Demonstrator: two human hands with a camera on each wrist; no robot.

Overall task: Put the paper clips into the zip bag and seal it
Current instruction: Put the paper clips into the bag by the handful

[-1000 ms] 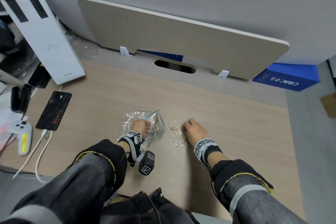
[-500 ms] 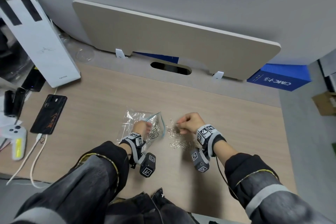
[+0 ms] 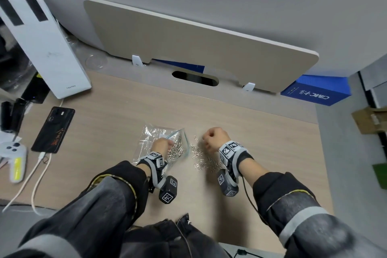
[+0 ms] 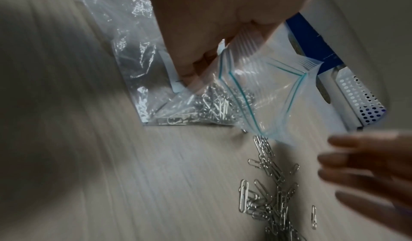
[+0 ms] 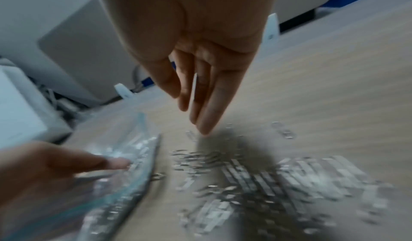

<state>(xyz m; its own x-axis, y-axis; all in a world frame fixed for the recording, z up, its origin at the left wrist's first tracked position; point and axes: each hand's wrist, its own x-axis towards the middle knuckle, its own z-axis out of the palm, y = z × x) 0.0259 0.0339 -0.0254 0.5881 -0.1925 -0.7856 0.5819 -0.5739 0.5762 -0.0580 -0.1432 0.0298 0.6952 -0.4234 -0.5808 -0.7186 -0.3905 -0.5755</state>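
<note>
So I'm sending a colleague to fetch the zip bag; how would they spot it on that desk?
On the light wood desk, look near its middle, right of the black smartphone. The clear plastic zip bag lies there under the left hand. Unlike the loose silver paper clips beside it, it is crinkly, with a teal zip line at its open mouth.

Office desk setup: light wood-grain desk [image 3: 125, 107] against a grey wall, beige panel [image 3: 188, 48] clipped along the back edge with a cable cutout [image 3: 194, 78]. Phone [image 3: 53, 130] on charge, white controller [image 3: 13, 153], white upright device [image 3: 46, 48], blue box [image 3: 314, 92] behind.
</note>
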